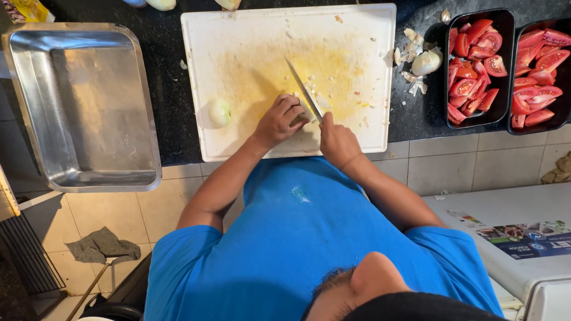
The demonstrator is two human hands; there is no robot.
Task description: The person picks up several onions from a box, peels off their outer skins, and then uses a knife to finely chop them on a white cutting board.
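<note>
Right hand [336, 141] is wrapped tight round the handle of a long steel-bladed kitchen knife [304, 90], blade angling up and away from the knuckles across the stained white plastic cutting board [250, 35]. Left hand [279, 120] sits just beside it, fingers curled down over a small pale piece of onion [299, 119] pinned against the board, right up against the blade; most of that piece is hidden under the fingers. Little pale chopped bits [309, 80] lie scattered along the blade, just beyond the left fingertips. Off to the outer side of the left hand, a peeled whole onion [219, 112] rests at the board's edge, apart from the fingers. Further out that same side, well apart, a big rectangular steel tray [35, 119] sits on the black stone counter [172, 107]. Beyond the right hand, past the board's far edge, a heap of papery onion skins with one more pale onion [424, 62] lies on the counter, and outside that stand two black rectangular tubs of red tomato wedges [479, 65]. Down below the left arm, a grey rag [104, 245] lies crumpled on the tiled floor [172, 208].
</note>
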